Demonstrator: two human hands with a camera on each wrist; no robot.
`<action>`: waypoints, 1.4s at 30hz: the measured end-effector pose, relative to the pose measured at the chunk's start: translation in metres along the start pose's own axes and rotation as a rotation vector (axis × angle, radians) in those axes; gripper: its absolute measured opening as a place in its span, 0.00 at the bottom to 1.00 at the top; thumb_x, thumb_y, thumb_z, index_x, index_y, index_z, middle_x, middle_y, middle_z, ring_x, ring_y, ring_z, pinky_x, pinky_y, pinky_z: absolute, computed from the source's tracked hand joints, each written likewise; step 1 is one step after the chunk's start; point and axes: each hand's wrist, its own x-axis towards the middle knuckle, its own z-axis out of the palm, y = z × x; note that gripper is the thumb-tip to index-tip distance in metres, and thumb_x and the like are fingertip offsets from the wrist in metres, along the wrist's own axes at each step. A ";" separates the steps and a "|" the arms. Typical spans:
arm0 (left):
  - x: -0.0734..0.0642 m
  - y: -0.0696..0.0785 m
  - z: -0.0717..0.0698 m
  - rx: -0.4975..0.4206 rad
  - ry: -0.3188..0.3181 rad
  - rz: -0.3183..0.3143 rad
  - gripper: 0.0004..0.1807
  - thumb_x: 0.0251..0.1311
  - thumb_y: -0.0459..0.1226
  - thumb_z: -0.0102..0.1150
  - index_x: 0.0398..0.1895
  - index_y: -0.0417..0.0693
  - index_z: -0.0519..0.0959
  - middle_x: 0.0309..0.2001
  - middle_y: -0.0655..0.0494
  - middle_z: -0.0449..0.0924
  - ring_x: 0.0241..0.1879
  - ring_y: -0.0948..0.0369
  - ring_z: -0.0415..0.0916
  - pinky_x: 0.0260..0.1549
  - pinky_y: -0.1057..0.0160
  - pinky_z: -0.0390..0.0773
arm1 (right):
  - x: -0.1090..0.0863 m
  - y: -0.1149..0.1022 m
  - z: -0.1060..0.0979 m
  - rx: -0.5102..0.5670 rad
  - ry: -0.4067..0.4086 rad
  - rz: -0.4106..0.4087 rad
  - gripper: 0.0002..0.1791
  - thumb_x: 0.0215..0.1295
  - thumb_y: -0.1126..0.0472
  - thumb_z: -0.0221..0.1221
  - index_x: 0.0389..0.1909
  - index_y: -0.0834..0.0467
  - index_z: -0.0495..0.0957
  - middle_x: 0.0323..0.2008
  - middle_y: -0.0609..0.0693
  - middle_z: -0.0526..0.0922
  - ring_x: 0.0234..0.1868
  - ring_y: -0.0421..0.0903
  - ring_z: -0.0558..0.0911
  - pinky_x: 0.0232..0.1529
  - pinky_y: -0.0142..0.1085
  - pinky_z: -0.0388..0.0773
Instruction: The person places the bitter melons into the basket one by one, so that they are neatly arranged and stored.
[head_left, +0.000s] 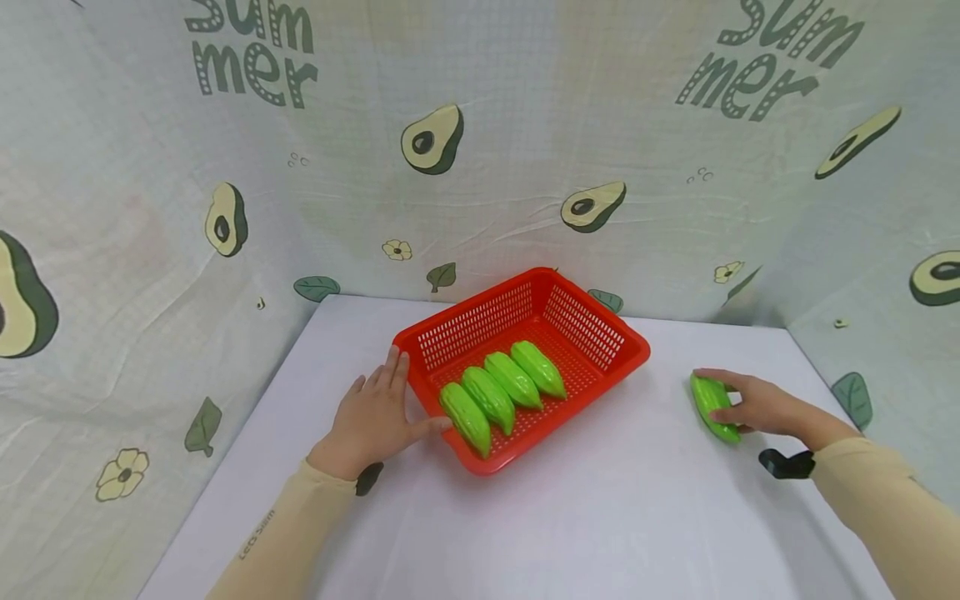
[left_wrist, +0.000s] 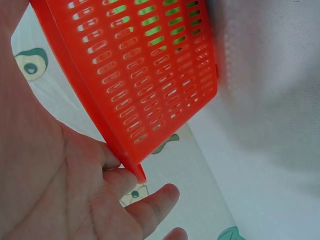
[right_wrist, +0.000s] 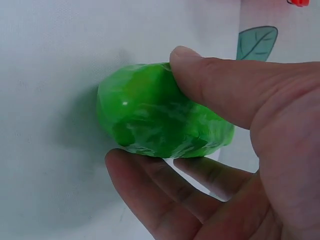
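My right hand point(head_left: 765, 406) holds a glossy green bitter melon point(head_left: 708, 407) low over the right side of the table. In the right wrist view, the thumb lies along one side of that bitter melon point(right_wrist: 145, 112) and the fingers along the other. At the left end of a red plastic basket point(head_left: 517, 450), my left hand point(head_left: 371, 421) touches the rim with its fingers fairly straight and the thumb spread. Several more green bitter melons point(head_left: 489, 400) lie side by side in the basket. The left wrist view shows fingertips right at the slotted basket's point(left_wrist: 82, 92) rim.
A white-covered table point(head_left: 600, 517) carries the basket, set at an angle near its back edge. Behind and at both sides hangs a pale cloth point(head_left: 510, 125) printed with avocados, leaves and lettering.
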 end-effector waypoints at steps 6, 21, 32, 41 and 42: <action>-0.001 0.000 -0.002 0.001 -0.001 0.008 0.67 0.37 0.80 0.33 0.70 0.36 0.48 0.70 0.41 0.45 0.65 0.44 0.52 0.59 0.40 0.55 | 0.000 -0.001 -0.001 -0.036 0.016 -0.001 0.47 0.52 0.48 0.66 0.70 0.54 0.54 0.57 0.71 0.57 0.45 0.61 0.69 0.36 0.45 0.78; -0.001 -0.001 0.000 -0.004 0.009 0.001 0.68 0.36 0.80 0.33 0.70 0.36 0.48 0.70 0.41 0.45 0.65 0.45 0.53 0.59 0.40 0.55 | -0.005 -0.007 0.002 -0.108 0.062 -0.030 0.46 0.52 0.49 0.66 0.70 0.51 0.54 0.59 0.72 0.58 0.48 0.65 0.67 0.39 0.56 0.74; -0.001 0.000 0.001 -0.013 0.012 0.001 0.68 0.36 0.80 0.34 0.70 0.37 0.47 0.71 0.42 0.44 0.64 0.44 0.54 0.59 0.40 0.54 | -0.026 -0.013 -0.026 -0.088 0.116 -0.153 0.44 0.53 0.50 0.66 0.70 0.47 0.55 0.59 0.67 0.60 0.47 0.66 0.75 0.33 0.47 0.78; 0.000 -0.002 0.004 -0.005 0.011 0.000 0.69 0.35 0.81 0.31 0.70 0.37 0.47 0.71 0.42 0.43 0.64 0.43 0.54 0.59 0.40 0.54 | -0.037 -0.087 -0.088 -0.092 0.115 -0.268 0.43 0.55 0.49 0.64 0.70 0.39 0.53 0.56 0.59 0.63 0.49 0.66 0.72 0.33 0.45 0.77; 0.000 -0.002 0.005 -0.006 0.012 0.000 0.69 0.35 0.81 0.31 0.70 0.37 0.47 0.71 0.42 0.43 0.64 0.43 0.54 0.59 0.40 0.54 | -0.035 -0.097 -0.091 -0.104 0.114 -0.277 0.42 0.55 0.49 0.64 0.69 0.38 0.54 0.54 0.58 0.65 0.49 0.63 0.72 0.33 0.44 0.77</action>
